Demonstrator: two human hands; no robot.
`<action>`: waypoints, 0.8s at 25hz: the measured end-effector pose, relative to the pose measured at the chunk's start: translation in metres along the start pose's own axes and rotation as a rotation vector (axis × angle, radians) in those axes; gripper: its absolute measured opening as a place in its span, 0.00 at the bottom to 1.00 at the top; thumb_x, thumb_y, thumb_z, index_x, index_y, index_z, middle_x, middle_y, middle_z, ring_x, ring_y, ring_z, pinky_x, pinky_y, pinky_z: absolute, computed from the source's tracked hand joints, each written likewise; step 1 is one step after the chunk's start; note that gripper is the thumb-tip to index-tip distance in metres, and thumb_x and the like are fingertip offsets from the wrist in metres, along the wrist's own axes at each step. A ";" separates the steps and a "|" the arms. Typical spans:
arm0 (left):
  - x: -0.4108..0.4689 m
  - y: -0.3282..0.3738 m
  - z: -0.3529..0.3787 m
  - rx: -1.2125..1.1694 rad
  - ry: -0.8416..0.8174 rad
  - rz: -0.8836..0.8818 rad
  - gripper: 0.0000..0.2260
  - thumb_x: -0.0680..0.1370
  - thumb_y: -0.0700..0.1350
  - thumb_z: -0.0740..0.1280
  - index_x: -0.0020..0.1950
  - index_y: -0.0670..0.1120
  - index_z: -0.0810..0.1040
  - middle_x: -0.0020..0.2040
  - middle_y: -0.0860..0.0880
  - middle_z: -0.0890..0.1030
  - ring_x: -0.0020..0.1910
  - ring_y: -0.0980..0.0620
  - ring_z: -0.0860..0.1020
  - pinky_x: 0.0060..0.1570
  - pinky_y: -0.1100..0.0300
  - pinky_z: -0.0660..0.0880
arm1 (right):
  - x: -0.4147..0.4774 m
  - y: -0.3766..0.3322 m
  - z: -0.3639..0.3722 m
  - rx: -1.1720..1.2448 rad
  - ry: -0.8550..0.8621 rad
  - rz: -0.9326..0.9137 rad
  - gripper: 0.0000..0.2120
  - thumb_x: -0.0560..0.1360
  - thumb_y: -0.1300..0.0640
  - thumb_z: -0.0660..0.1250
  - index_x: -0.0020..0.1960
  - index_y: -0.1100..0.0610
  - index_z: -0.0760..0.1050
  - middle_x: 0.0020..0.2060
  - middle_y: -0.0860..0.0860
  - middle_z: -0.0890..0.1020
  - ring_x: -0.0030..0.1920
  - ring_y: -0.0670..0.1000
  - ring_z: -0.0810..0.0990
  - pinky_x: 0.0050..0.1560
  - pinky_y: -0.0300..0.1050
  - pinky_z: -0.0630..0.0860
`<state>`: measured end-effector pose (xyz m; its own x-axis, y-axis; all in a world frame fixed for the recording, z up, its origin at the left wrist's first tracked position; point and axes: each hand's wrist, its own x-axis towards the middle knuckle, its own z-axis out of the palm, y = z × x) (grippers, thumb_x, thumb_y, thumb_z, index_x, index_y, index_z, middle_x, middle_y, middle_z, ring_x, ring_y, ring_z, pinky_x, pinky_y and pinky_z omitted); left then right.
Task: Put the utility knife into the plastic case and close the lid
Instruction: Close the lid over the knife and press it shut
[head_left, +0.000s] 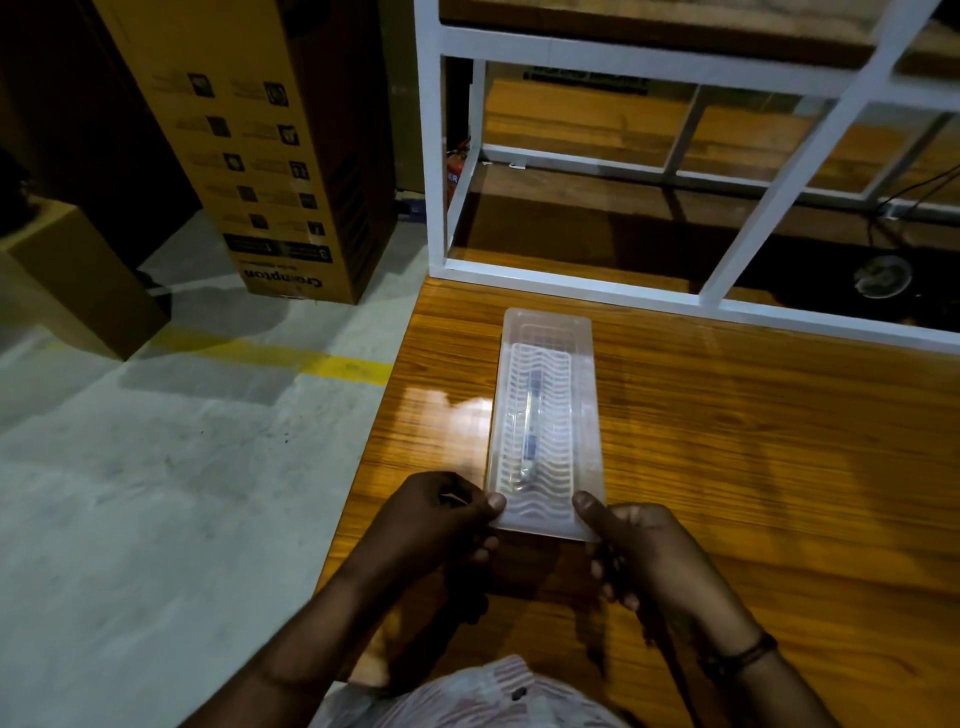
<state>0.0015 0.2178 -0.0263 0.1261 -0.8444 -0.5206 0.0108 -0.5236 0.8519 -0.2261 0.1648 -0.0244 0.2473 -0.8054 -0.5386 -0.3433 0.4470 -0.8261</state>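
A long clear plastic case (582, 374) lies lengthwise on the wooden table (753, 441), its lid down on top. Through the ribbed lid I make out the utility knife (531, 431) lying inside along the case's length. My left hand (441, 514) pinches the near left corner of the case, thumb on the lid. My right hand (639, 545) grips the near right corner the same way, thumb pressed on top.
A white metal frame (737, 249) stands on the table just beyond the case. The table's left edge drops to a concrete floor with a yellow line (332, 364). A tall cardboard box (270, 156) and a smaller box (78, 280) stand on the floor at left.
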 end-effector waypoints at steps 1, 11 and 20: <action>0.000 -0.001 -0.001 -0.005 -0.017 0.009 0.13 0.76 0.47 0.75 0.50 0.37 0.81 0.39 0.38 0.87 0.35 0.47 0.85 0.37 0.57 0.81 | 0.000 0.000 0.000 0.011 -0.009 0.001 0.22 0.70 0.40 0.70 0.32 0.59 0.74 0.25 0.59 0.77 0.19 0.51 0.71 0.19 0.36 0.61; 0.016 -0.003 -0.007 0.230 -0.074 0.077 0.11 0.77 0.52 0.74 0.45 0.44 0.82 0.37 0.46 0.86 0.36 0.49 0.84 0.38 0.55 0.78 | 0.007 -0.007 -0.008 -0.137 0.022 -0.003 0.24 0.68 0.37 0.72 0.29 0.57 0.74 0.24 0.59 0.77 0.22 0.54 0.72 0.24 0.40 0.66; 0.081 0.036 0.010 0.173 0.223 0.156 0.11 0.78 0.55 0.72 0.51 0.49 0.78 0.43 0.46 0.84 0.33 0.46 0.83 0.26 0.56 0.77 | 0.063 -0.040 0.002 -0.028 0.318 -0.214 0.07 0.80 0.50 0.67 0.57 0.48 0.77 0.50 0.51 0.86 0.41 0.45 0.84 0.31 0.37 0.76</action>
<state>0.0021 0.1299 -0.0383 0.3275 -0.8806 -0.3424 -0.1924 -0.4170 0.8883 -0.1945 0.0972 -0.0253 0.0242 -0.9620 -0.2719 -0.3403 0.2478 -0.9071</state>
